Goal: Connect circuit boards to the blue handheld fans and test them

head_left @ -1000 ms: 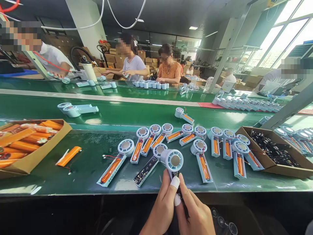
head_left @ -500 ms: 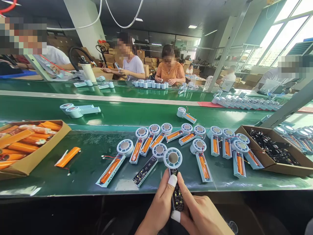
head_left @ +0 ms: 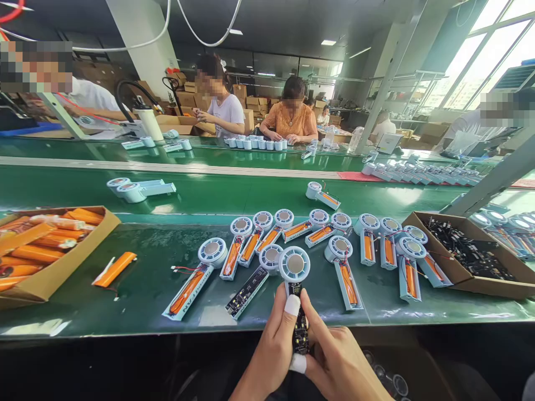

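Both hands close on one pale blue fan (head_left: pixel 295 264), which sits upright between them with its round head just above the grip and its handle running down through it. The left hand (head_left: pixel 271 348) has its fingers shut along the left side of the handle, with the white-covered thumb pressed on the black circuit board (head_left: pixel 300 334) that shows in the handle. The right hand (head_left: pixel 336 356) is closed from the right, its index finger near the top of the board and its white-covered thumb at the handle's lower end. Just beyond the grip and to its left, a second fan with a bare board (head_left: pixel 247 292) lies slanted on the green surface (head_left: pixel 159 262). Farther left is a fan with a red lead (head_left: pixel 191 291); to the right of the grip, another with an orange pack (head_left: pixel 348 285) lies on its own. More such fans spread in an uneven row past the grip. Well to the left are a loose orange pack (head_left: pixel 115 269) and a carton of orange packs (head_left: pixel 81 259); well to the right stands a carton of black boards (head_left: pixel 493 287). Across the belt (head_left: pixel 251 195), a person in orange (head_left: pixel 289 121) handles small parts.
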A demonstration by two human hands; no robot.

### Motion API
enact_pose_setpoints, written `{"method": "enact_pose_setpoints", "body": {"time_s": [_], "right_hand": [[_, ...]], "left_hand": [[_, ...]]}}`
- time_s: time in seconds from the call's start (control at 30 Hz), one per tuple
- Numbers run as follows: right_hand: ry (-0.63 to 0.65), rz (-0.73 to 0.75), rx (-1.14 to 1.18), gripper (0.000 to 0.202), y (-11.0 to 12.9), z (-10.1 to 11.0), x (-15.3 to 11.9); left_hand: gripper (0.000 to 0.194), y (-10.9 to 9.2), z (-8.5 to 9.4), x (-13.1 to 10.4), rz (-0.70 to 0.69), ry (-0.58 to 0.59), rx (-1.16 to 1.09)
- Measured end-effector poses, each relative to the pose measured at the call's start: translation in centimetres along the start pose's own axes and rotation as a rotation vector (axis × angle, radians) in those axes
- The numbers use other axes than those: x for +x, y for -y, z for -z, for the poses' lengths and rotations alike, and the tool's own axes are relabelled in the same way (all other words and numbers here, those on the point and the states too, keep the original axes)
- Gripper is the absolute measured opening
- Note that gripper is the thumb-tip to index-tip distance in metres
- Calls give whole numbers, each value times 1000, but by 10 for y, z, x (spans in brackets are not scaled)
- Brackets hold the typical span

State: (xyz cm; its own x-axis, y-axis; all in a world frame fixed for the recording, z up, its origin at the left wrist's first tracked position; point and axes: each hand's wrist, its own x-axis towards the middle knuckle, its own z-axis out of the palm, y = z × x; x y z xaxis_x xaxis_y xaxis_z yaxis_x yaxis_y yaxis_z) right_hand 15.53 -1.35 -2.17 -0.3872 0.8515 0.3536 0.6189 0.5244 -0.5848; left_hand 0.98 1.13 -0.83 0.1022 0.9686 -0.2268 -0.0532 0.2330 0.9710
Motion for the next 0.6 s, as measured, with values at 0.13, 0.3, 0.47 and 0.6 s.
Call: {"method": "enact_pose_setpoints", "body": {"time_s": [0.13, 0.3, 0.47, 0.6], "right_hand": [[-40, -130, 149, 81, -4, -15, -6], [-22, -231, 260, 76, 1, -9, -5], [-42, -362, 522, 69, 11, -8, -2], [-149, -464, 814, 73, 22, -15, -2]], "left_hand": [[61, 5, 4, 4, -33, 33, -46], [64, 6, 5, 8, 28, 86, -165], [70, -8, -4, 7, 94, 185, -345], [71, -22, -9, 5, 149, 255, -329]]}}
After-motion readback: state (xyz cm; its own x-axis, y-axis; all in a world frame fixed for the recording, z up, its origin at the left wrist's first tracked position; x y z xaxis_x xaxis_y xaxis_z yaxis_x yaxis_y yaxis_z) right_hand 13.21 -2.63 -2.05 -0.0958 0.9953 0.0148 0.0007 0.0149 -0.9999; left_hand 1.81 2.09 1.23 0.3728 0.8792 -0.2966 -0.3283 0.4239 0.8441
